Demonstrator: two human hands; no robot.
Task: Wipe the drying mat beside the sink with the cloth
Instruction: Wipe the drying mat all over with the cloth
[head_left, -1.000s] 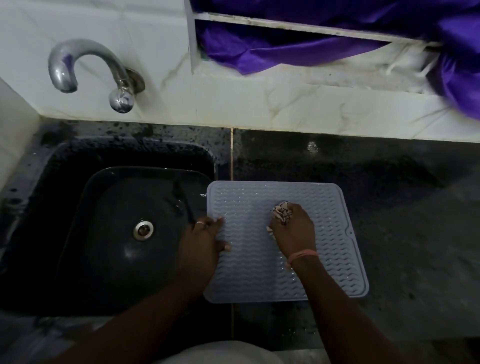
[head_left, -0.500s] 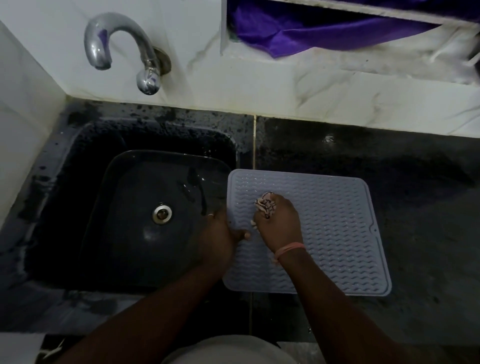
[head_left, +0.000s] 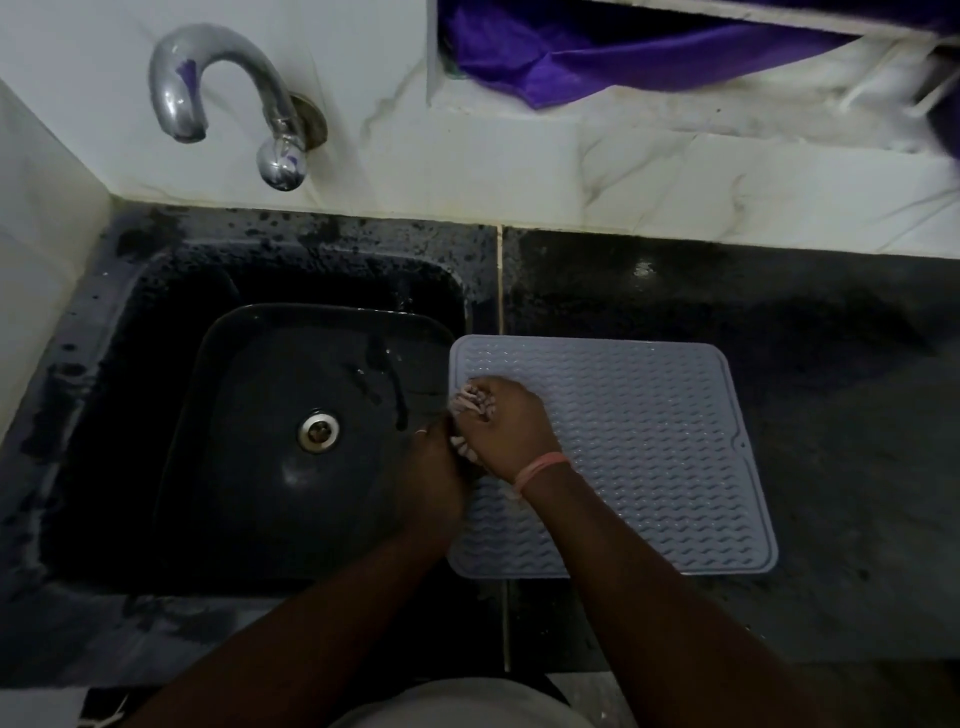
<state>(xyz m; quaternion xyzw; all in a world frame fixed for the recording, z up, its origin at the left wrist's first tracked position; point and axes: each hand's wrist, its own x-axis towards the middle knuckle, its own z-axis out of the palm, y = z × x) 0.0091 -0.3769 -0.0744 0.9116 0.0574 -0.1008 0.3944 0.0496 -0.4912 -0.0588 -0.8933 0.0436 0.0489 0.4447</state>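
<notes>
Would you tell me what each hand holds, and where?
The right hand grips the bunched cloth; the left hand holds the mat's left edge.

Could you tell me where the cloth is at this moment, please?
In the head view, the cloth is bunched in the right hand at the drying mat's left edge, beside the sink.

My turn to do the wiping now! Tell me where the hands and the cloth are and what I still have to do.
Right hand grips the bunched cloth at the left edge of the drying mat, next to the sink.
Left hand is at the mat's left edge beside the right hand; its grip is hard to see.
Done: how much has been wiped cannot be told from this view.
Left: sweep the cloth over the rest of the mat, towards its right side and near edge.
</notes>
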